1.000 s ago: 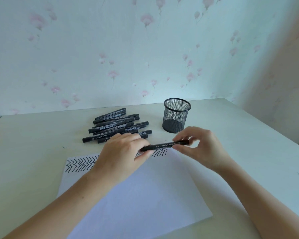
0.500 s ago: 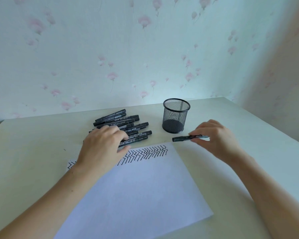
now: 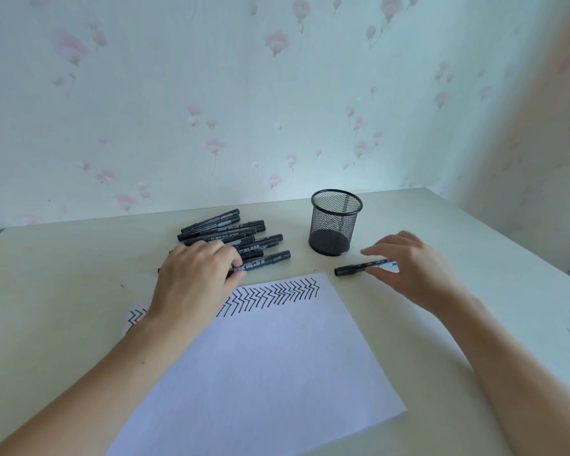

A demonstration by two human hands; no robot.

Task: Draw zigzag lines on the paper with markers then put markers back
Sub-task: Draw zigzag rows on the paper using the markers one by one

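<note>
the left hand (image 3: pixel 198 278) curls round a pen (image 3: pixel 264 259) in the pile by the paper (image 3: pixel 260 357). the right hand (image 3: pixel 408 268) looks loose over one pen (image 3: pixel 352 268) lying by the cup (image 3: pixel 334 222). lift just one pen, slowly, so the pile stays put.

A: counts?
B: 1 mesh pen cup (image 3: pixel 334 225), 1 paper sheet (image 3: pixel 260 366), 2 hands.
A: markers?
B: 1 lone marker (image 3: pixel 356 268) by the cup. Pile of markers (image 3: pixel 231 235): at least 7 visible, some hidden, exact count unclear.
</note>
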